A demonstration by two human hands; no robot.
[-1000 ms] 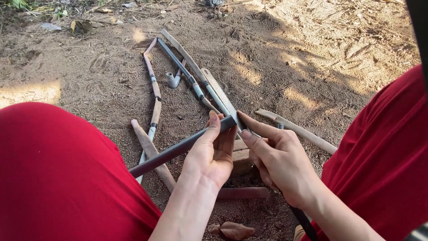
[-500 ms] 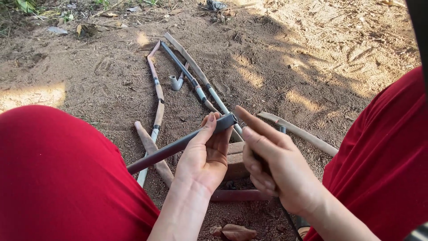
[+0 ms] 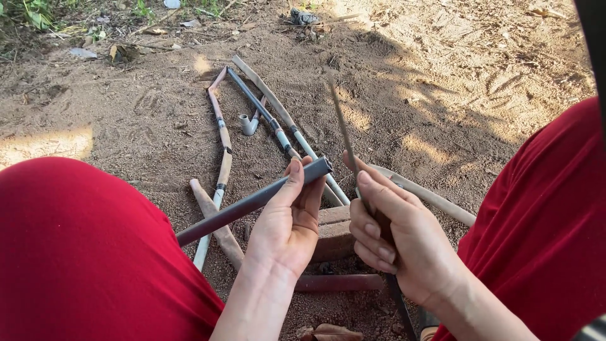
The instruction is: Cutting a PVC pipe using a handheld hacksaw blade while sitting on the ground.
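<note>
— Bare dirt ground [image 3: 442, 82] is lying under everything; red-clad knees [image 3: 76, 252] are framing both sides. Pipes?

— Several long pipes [image 3: 265, 113] are lying scattered ahead with a small grey elbow fitting [image 3: 248, 124], and a brick [image 3: 333, 232] is sitting just under the hands, crowding the space below.

— And the held piece?

— Grey pipe [image 3: 252, 202] is resting across the left knee, left hand [image 3: 287, 230] closing round its far end. It is looking light, stiff and smooth, probably plastic; gripping near the end seems best.

— Right side?

— Right hand [image 3: 404, 246] is wrapping a thin rod-like tool [image 3: 344, 132], which is pointing upward just beside the pipe's mouth. Its exact kind I cannot tell.
</note>
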